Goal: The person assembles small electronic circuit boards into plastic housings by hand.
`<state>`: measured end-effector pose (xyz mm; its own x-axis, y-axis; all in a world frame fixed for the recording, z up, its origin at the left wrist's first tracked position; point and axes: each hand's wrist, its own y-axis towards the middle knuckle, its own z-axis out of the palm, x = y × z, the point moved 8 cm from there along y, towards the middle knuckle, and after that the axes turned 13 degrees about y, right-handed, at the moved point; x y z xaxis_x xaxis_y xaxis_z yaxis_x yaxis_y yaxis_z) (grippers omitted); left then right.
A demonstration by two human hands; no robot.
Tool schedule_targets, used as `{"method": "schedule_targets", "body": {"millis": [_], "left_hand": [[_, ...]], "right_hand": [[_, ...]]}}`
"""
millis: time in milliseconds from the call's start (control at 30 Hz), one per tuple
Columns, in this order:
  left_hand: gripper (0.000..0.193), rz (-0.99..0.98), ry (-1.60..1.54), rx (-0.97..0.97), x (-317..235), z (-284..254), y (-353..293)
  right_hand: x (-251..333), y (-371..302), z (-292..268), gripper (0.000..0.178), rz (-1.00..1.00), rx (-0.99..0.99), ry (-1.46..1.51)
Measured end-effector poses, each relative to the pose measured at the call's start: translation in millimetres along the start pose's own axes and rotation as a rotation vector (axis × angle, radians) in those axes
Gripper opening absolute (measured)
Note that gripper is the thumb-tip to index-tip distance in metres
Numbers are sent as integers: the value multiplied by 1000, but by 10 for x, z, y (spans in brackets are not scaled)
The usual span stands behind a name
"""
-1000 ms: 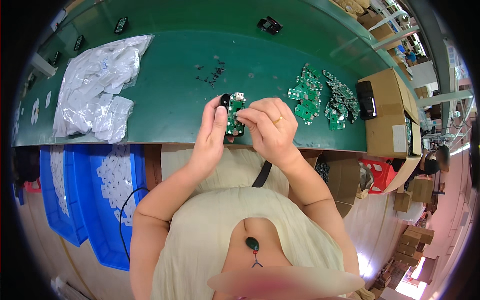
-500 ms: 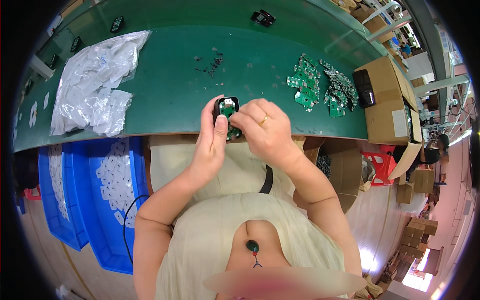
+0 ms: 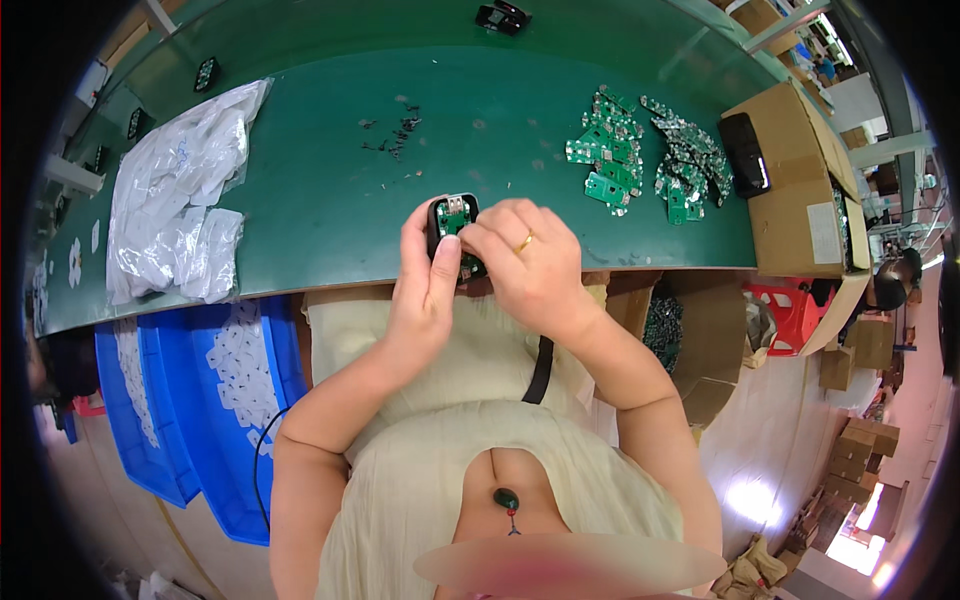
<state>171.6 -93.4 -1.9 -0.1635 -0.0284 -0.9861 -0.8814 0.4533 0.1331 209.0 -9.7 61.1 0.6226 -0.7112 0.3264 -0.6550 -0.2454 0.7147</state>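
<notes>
My left hand (image 3: 425, 285) is closed round a black plastic housing (image 3: 433, 222) just above the bench's near edge, its thumb lying over the front. Inside the housing sits a green circuit board (image 3: 453, 222) with a silvery metal connector at its top end. My right hand (image 3: 528, 262), with a ring on one finger, is bent in a pinch against the board and the housing's right side. Whatever is between those fingertips is hidden. Small black parts (image 3: 405, 130) lie scattered on the bench beyond my hands.
Piles of green circuit boards (image 3: 612, 150) lie on the green bench (image 3: 330, 200) at right, by a black case (image 3: 745, 155) and a cardboard box (image 3: 795, 190). Bagged white parts (image 3: 180, 200) lie at left. Below stand blue bins (image 3: 190, 400) holding white pieces. Another black housing (image 3: 502, 17) is at the back.
The view has shifted slightly, so the bench items appear displaced. Both hands stay at the housing, and my right fingertips have moved a little against the board.
</notes>
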Motion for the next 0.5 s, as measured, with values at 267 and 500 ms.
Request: {"method": "schedule_targets", "body": {"millis": [267, 500], "left_hand": [[27, -182, -295, -15, 75, -79, 286], [26, -47, -199, 10, 11, -109, 536]], "right_hand": [[-527, -189, 214, 45, 659, -325, 1087], [-718, -96, 388, 41, 751, -203, 1218]]}}
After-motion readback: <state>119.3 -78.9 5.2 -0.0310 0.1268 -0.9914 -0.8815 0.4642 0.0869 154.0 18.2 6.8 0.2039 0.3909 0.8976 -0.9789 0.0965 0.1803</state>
